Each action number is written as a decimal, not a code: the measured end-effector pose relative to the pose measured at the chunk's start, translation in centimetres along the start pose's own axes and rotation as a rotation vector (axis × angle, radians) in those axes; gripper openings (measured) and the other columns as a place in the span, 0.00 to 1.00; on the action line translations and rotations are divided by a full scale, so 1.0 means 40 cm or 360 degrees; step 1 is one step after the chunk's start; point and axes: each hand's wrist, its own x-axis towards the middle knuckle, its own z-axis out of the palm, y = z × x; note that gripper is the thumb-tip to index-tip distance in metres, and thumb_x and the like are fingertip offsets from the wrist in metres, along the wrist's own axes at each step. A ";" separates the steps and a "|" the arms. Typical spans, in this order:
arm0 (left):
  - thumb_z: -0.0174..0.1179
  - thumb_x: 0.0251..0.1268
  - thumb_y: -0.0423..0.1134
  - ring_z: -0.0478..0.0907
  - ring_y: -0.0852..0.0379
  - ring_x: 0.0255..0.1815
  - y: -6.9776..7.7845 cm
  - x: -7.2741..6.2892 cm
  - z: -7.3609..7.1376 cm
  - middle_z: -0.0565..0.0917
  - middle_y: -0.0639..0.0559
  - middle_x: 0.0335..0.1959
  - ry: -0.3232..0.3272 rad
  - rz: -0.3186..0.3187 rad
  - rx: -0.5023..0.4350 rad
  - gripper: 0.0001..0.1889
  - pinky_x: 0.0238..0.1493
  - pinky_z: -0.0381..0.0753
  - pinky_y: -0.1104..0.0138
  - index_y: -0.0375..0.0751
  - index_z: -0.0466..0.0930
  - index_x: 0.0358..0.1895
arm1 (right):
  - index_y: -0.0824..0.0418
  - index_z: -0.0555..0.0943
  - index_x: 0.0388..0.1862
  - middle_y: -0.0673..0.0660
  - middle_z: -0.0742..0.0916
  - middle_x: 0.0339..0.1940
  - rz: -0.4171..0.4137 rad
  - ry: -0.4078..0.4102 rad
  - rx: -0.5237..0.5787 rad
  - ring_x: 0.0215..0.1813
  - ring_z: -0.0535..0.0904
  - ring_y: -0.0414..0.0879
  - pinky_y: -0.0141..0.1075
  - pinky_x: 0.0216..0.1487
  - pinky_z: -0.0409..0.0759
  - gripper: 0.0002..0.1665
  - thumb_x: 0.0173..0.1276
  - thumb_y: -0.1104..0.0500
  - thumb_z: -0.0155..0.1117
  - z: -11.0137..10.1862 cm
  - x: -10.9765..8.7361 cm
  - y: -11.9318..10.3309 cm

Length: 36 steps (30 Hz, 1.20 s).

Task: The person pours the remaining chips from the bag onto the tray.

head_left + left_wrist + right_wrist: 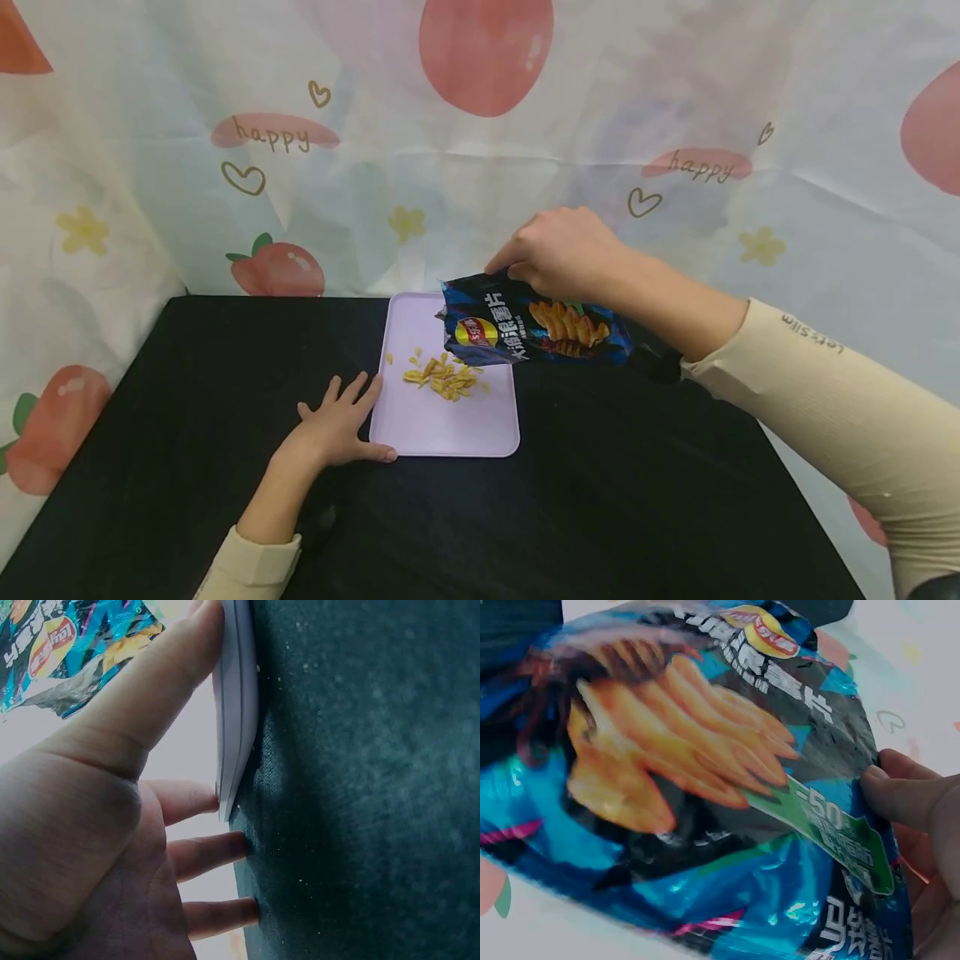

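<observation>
A pale lilac tray lies on the black table, with a small heap of yellow potato chips and some crumbs on it. My left hand spreads its straight fingers against the tray's left edge, thumb at the near left corner; in the left wrist view the thumb and index finger touch the tray's rim. Above the tray's right side, my right hand grips the upper edge of a blue and black chip bag. The bag lies tilted on its side, its mouth end over the chips.
The black tablecloth spreads around the tray on all sides. Behind the table hangs a pale curtain printed with fruit, hearts and flowers, and it continues down the left side.
</observation>
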 end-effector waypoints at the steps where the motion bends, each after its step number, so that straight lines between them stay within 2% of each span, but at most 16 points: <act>1: 0.70 0.45 0.71 0.43 0.23 0.78 0.000 0.000 -0.001 0.52 0.35 0.80 -0.0001 0.0002 0.0001 0.62 0.58 0.45 0.19 0.45 0.50 0.81 | 0.38 0.87 0.53 0.47 0.90 0.49 -0.0001 -0.0009 -0.0001 0.37 0.85 0.47 0.41 0.23 0.75 0.16 0.72 0.56 0.65 0.000 0.000 -0.001; 9: 0.70 0.46 0.70 0.43 0.23 0.78 0.002 -0.002 -0.004 0.52 0.35 0.80 -0.0007 -0.0001 -0.0007 0.62 0.59 0.45 0.19 0.44 0.50 0.80 | 0.38 0.87 0.53 0.47 0.90 0.50 -0.0051 -0.0029 -0.0006 0.31 0.82 0.46 0.37 0.19 0.67 0.16 0.73 0.56 0.64 -0.001 0.009 -0.013; 17: 0.70 0.46 0.70 0.43 0.23 0.78 0.003 -0.002 -0.002 0.52 0.35 0.80 -0.0012 0.0010 -0.0008 0.62 0.58 0.45 0.19 0.44 0.50 0.80 | 0.39 0.88 0.52 0.48 0.90 0.48 -0.0115 0.0007 -0.0046 0.34 0.84 0.47 0.40 0.22 0.75 0.16 0.71 0.57 0.66 -0.022 0.017 -0.021; 28: 0.70 0.46 0.71 0.43 0.23 0.78 0.002 0.002 -0.002 0.52 0.35 0.80 -0.0030 -0.0004 0.0001 0.62 0.59 0.45 0.19 0.44 0.49 0.81 | 0.39 0.87 0.53 0.48 0.90 0.49 -0.0080 -0.0046 -0.0057 0.32 0.83 0.46 0.38 0.21 0.72 0.16 0.72 0.57 0.64 -0.044 0.021 -0.031; 36: 0.70 0.46 0.71 0.43 0.23 0.78 0.001 0.000 0.001 0.52 0.35 0.80 -0.0014 -0.0001 -0.0001 0.62 0.58 0.45 0.19 0.44 0.49 0.81 | 0.38 0.87 0.53 0.47 0.90 0.50 -0.0105 -0.0083 -0.0107 0.39 0.85 0.47 0.42 0.26 0.79 0.16 0.72 0.56 0.65 -0.045 0.027 -0.044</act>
